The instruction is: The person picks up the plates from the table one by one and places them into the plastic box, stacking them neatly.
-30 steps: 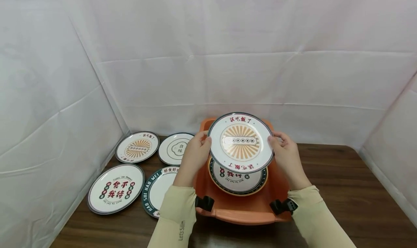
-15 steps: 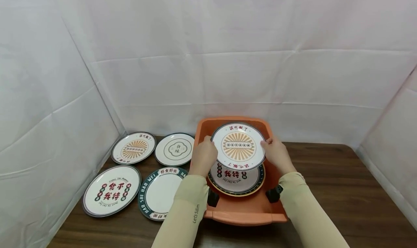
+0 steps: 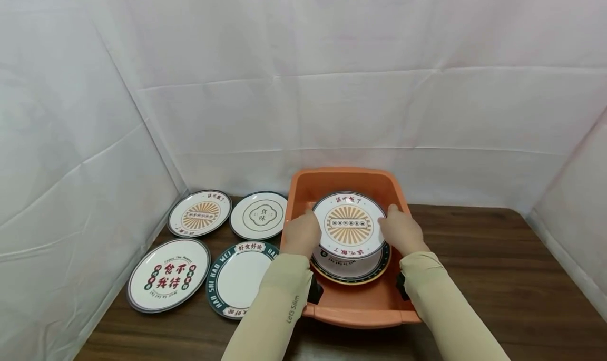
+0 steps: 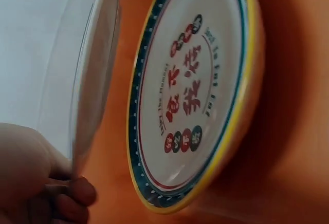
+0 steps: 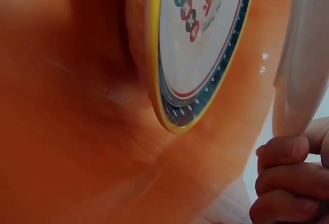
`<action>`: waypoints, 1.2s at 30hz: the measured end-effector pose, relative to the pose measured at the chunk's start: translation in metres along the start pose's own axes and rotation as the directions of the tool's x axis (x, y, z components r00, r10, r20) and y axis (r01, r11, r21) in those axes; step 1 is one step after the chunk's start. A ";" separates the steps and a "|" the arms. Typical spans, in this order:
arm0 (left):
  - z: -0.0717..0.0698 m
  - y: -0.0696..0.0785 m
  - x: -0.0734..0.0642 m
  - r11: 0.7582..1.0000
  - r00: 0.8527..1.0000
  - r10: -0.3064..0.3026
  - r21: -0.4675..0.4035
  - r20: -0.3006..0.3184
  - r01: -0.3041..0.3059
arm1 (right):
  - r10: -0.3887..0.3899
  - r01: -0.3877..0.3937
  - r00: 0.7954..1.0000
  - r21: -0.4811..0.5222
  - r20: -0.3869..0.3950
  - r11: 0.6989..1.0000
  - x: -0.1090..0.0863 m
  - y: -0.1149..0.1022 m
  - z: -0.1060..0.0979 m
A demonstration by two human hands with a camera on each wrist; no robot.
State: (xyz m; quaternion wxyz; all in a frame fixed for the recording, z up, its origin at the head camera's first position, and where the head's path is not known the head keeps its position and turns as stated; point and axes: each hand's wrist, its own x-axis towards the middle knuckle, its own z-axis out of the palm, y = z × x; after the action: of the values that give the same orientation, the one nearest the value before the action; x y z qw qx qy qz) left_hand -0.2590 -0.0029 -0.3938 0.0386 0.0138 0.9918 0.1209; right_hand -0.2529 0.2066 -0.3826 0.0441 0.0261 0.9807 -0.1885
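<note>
1. Inside the orange tub [image 3: 361,316] sits a yellow-rimmed dish [image 3: 352,273]; the sunburst plate [image 3: 350,225] is held above that dish, within the tub's outline.
2. Left hand [image 3: 302,233] and right hand [image 3: 402,229] grip the sunburst plate's opposite edges.
3. Left of the tub, a green-rimmed plate [image 3: 239,280] reads "HAO SHI HAO WEI".
4. The left wrist view shows red "食不我待" in the dish, covered in the head view.

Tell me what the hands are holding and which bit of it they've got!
A white plate with an orange sunburst, held by its rim: the left hand grips the left edge, the right hand the right edge.
</note>
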 end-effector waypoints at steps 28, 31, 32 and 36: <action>0.021 0.011 -0.001 0.992 0.984 -0.093 0.099 0.149 0.079 | -0.020 0.028 0.999 -0.309 0.031 0.951 -0.002 -0.001 0.031; 0.022 0.012 0.001 0.988 0.985 -0.103 0.129 0.138 0.085 | -0.028 0.036 0.999 -0.310 0.030 0.950 -0.001 0.000 0.032; 0.022 0.012 0.001 0.987 0.985 -0.107 0.134 0.133 0.089 | -0.033 0.040 0.999 -0.313 0.030 0.949 -0.001 0.000 0.032; 0.022 0.011 0.003 0.985 0.986 -0.118 0.143 0.118 0.100 | -0.046 0.052 0.999 -0.322 0.026 0.945 0.000 -0.001 0.032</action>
State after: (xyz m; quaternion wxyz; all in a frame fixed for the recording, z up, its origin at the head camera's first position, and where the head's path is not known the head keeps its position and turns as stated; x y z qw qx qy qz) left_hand -0.2599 0.0136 -0.4129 0.1069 -0.0303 0.9926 0.0491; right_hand -0.2506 0.1940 -0.4115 0.0517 -0.0077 0.9983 -0.0271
